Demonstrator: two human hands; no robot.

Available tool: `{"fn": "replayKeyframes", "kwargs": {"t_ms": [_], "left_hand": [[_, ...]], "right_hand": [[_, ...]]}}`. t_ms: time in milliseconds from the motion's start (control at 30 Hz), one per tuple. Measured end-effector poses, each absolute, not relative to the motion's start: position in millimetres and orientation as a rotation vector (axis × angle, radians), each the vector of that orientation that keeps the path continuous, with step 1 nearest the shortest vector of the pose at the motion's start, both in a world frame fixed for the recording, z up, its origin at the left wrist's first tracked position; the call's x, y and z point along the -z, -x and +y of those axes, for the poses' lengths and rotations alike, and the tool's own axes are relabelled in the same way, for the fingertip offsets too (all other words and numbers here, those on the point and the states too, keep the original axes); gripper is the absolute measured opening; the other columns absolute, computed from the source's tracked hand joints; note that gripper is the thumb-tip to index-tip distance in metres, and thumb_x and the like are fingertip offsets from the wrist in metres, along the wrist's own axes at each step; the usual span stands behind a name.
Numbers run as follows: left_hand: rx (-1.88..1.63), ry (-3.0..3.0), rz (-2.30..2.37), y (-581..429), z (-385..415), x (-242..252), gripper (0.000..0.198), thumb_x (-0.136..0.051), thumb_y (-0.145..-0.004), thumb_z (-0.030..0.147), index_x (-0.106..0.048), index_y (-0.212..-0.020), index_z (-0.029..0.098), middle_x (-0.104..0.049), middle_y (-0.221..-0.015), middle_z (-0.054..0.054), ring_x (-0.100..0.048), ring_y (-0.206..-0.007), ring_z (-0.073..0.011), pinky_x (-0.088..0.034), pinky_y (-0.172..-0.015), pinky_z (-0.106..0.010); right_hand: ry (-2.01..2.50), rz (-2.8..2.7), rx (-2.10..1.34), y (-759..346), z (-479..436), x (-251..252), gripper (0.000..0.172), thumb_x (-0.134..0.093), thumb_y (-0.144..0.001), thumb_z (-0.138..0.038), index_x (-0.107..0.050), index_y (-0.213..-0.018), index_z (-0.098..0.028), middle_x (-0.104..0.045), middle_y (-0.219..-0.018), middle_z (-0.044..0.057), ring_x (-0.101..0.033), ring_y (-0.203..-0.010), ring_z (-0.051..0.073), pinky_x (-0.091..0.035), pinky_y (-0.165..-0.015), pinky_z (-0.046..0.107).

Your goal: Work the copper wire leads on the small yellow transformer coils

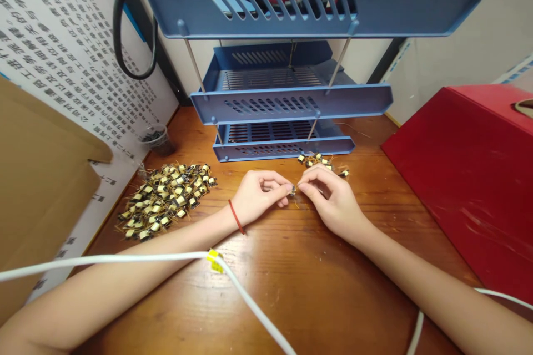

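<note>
Between thumb and fingers, my left hand [262, 191] pinches a small coil component [293, 191] with thin copper-coloured wires. Its fine details are too small to make out. My right hand [331, 197] is closed in a pinch right beside it, thumb and forefinger together at the component's wire side; whether a wire sits between them cannot be seen clearly. Just behind the right hand lies a small group of similar coil components [318, 161], yellow-topped with black bases. Left of my left hand spreads a large pile of the same components [166, 199].
A blue tiered tray rack [266, 150] stands at the back, its top tier overhanging. A clear plastic cup [158, 141] holds small dark pieces. At right is a red box [466, 177]; at left, cardboard [37, 177]. A white cable [125, 258] crosses the foreground.
</note>
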State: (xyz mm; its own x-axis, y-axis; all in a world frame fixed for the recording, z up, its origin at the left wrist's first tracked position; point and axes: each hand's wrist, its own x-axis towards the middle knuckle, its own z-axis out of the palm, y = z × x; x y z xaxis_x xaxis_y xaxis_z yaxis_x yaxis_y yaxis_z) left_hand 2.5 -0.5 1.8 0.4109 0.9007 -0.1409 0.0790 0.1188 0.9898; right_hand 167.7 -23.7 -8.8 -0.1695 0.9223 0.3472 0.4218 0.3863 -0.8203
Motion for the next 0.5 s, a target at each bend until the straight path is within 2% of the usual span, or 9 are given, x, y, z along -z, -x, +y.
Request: {"fn": "replayKeyframes", "kwargs": {"t_ms": [500], "left_hand": [[-0.559, -1.713, 0.891, 3.2, 3.3, -1.2, 0.022, -0.058, -0.076, 0.029, -0.066, -0.082, 0.009, -0.060, -0.053, -0.002, -0.051, -0.047, -0.0075, -0.042, -0.052, -0.018]], "right_hand": [[1.118, -1.874, -0.752, -167.0, -24.1, 5.2, 0.014, -0.050, -0.084, -0.018, -0.053, -0.071, -0.020, -0.051, -0.075, 0.002, -0.051, -0.071, 0.015, -0.041, -0.066, 0.030]]}}
